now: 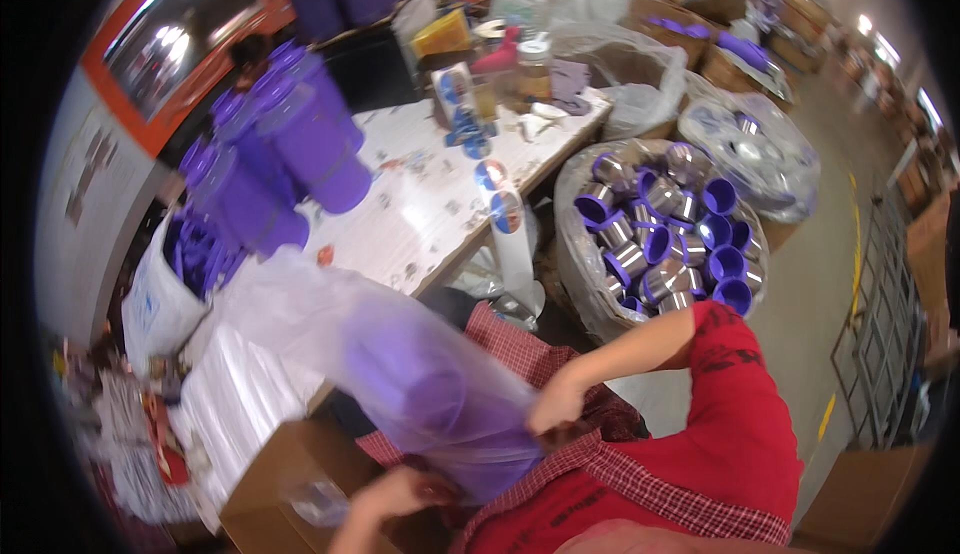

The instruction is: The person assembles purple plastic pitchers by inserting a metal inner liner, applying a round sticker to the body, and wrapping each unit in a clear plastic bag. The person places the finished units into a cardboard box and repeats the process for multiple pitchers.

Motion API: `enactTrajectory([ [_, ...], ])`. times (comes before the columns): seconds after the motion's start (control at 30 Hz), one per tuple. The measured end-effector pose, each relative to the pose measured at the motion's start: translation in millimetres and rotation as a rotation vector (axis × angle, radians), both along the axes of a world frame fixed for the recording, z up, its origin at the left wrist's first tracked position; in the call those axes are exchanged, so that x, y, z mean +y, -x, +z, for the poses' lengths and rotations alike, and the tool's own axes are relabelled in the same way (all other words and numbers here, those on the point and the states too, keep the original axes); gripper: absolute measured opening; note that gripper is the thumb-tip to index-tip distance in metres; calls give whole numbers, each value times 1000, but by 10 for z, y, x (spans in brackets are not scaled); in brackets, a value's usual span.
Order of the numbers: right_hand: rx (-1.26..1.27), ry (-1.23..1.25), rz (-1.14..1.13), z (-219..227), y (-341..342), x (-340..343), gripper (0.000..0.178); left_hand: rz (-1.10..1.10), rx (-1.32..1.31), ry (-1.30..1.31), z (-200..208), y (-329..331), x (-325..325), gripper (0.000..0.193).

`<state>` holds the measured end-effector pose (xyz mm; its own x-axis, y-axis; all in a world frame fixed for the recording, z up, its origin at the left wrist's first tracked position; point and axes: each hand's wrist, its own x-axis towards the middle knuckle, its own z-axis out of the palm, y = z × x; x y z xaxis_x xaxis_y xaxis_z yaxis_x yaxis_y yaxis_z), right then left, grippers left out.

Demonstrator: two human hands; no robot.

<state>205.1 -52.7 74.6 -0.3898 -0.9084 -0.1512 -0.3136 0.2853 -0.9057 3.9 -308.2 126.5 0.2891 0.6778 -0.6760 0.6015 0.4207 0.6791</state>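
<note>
Fingers of my right hand in the head view curl in closely on the near right edge of a clear plastic bag, gripping its film. My left hand is by the bag's lower left side, fingers partly bent; blur keeps me from telling whether they hold it. A purple container lies tilted inside the bag, in front of my body, hazed by the film.

Close by my left hand, an open cardboard box crowds that side, with white plastic sheets beyond it. Ahead, more purple containers stand grouped on the white table, near a bulging white sack. A strip of round stickers droops over the table's edge. To my right, a plastic-lined bin brims with purple-rimmed steel cups.
</note>
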Motion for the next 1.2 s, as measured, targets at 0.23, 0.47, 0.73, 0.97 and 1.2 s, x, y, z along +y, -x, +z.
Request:
enactTrajectory([
  [0.23,-596,-75,-12,-731,-839,129,23,338,685,-1142,740,597,864,48],
  [0.47,-99,-167,-831,482,-65,1069,16,0,830,-1227,640,766,180,13],
  [0.73,355,521,-1541,580,1656,1450,16,1028,1759,-925,267,-461,-2289,33],
  [0.97,111,163,-1335,136,2139,756,15,1789,1362,158,-1536,-944,-3717,32],
  [1.2,-42,-27,-1489,75,2217,789,13,1321,479,442,-4511,-722,-3348,42],
])
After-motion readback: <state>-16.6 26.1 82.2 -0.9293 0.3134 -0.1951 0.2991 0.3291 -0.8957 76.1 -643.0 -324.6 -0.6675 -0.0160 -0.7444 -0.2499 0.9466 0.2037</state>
